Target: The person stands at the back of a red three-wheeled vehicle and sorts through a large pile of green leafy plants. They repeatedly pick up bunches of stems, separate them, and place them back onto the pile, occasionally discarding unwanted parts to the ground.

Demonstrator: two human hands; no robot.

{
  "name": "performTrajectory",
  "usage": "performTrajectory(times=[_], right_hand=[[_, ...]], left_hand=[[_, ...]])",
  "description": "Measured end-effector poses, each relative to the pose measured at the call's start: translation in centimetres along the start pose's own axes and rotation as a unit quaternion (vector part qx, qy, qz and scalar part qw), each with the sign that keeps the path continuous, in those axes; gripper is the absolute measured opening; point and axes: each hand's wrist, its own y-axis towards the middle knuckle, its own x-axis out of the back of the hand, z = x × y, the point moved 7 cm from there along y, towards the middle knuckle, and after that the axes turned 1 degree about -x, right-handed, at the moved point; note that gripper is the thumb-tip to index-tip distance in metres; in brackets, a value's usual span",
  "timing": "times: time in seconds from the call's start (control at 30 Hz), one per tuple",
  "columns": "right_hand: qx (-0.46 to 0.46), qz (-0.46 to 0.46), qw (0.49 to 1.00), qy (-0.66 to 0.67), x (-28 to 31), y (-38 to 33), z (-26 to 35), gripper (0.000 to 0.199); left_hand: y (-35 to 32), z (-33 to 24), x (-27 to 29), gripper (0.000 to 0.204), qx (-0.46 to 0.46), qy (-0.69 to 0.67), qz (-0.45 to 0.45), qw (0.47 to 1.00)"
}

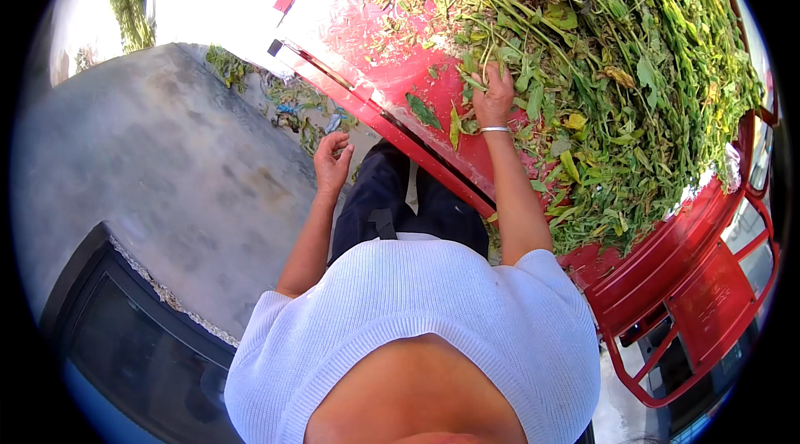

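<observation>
Plants (pixel 617 52) lie heaped on the red bed (pixel 446 92), against the right hand (pixel 495 99); from here I can't tell if it pinches any. The left hand (pixel 331 164), fingers (pixel 334 140) loosely apart, hangs outside the bed's long edge (pixel 392 129), with room to move toward the grey concrete (pixel 167 144).

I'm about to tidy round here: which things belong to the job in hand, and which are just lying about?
Job in hand:
leafy plant pile, with the right hand at its edge
red bed under the pile

Apparently just lying about:
blue scraps on the ground
loose greenery on the ground
</observation>
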Motion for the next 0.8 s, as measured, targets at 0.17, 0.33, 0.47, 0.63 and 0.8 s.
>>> performTrajectory(times=[0.17,0.33,0.47,0.63,0.8], right_hand=[[0.18,0.082,0.98,-0.035,1.3,-6.1,8.0,0.03],[0.353,0.257,0.896,-0.081,-7.4,-13.1,8.2,0.027],[0.507,0.273,0.815,-0.07,-11.0,-9.6,9.4,0.022],[0.591,0.333,0.734,-0.016,-12.0,-5.6,10.2,0.019],[0.338,0.009,0.932,-0.132,-8.6,10.9,8.7,0.031]], left_hand=[[-1.7,4.6,1.3,0.018,0.042,0.055,-0.004,0.998],[-3.2,3.4,-0.5,0.02,0.023,0.128,0.047,0.99],[-4.1,4.6,0.8,0.022,0.01,0.194,0.064,0.979],[-4.9,8.9,2.7,0.021,0.076,0.195,0.043,0.977],[-4.5,7.8,2.1,0.019,0.085,0.168,0.051,0.981]])
